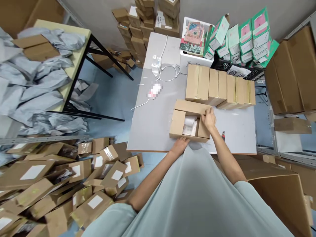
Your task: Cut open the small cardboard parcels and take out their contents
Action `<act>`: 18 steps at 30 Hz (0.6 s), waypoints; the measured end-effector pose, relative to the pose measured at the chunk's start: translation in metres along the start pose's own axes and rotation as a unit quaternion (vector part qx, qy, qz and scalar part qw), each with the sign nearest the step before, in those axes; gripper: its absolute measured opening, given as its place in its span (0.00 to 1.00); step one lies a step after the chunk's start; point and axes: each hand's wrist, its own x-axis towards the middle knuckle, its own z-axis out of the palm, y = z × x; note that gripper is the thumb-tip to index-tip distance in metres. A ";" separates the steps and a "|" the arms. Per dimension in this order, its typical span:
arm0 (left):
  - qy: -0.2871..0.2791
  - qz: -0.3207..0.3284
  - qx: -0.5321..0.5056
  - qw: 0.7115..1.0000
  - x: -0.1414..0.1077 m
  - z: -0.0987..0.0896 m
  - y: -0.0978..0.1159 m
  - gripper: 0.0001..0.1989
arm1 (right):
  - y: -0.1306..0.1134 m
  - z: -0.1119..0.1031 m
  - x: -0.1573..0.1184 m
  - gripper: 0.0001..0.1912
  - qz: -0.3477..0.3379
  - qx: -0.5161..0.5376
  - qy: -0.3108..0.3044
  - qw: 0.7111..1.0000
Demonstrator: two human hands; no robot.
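Note:
An opened cardboard box (192,106) sits near the front edge of the grey table, its flaps folded outward. White and pale packets or paper (190,125) show inside it; their kind is hard to tell. My right hand (209,118) grips the box at its far right corner, fingers bent over the flap. At the near side, my left hand (180,145) has its fingers curled against the front flap, fingertips partly hidden. A red and black box cutter (223,135) lies on the table, right of my right forearm.
Closed cardboard boxes (197,82) line the table (158,131) behind the open one. Beyond are a white bin (184,62) with books and a black crate (219,64) of green-and-white boxes. A charger with cables (156,65) lies left. Opened cartons (93,200) cover the left floor.

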 end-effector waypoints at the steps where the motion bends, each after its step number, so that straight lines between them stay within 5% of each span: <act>1: -0.003 0.005 -0.005 1.000 0.002 -0.002 0.000 0.18 | -0.002 0.002 -0.008 0.29 -0.021 -0.015 -0.011 1.000; 5: -0.001 0.043 -0.022 0.999 0.009 -0.014 0.004 0.14 | -0.014 0.013 -0.039 0.46 -0.045 -0.070 -0.051 0.995; 8: 0.076 0.091 -0.036 0.992 0.020 -0.026 0.005 0.17 | -0.023 0.018 -0.056 0.47 -0.034 -0.084 -0.050 0.995; 10: 0.114 0.107 -0.026 0.987 0.028 -0.032 0.000 0.17 | -0.025 0.017 -0.066 0.46 -0.045 -0.076 -0.042 0.995; 13: 0.090 0.088 0.022 0.992 0.036 -0.037 -0.012 0.14 | -0.020 0.009 -0.082 0.38 -0.085 -0.049 -0.018 0.995; 18: 0.120 0.109 0.031 0.986 0.014 -0.043 -0.023 0.15 | 0.012 -0.008 -0.118 0.22 -0.088 -0.004 0.078 0.993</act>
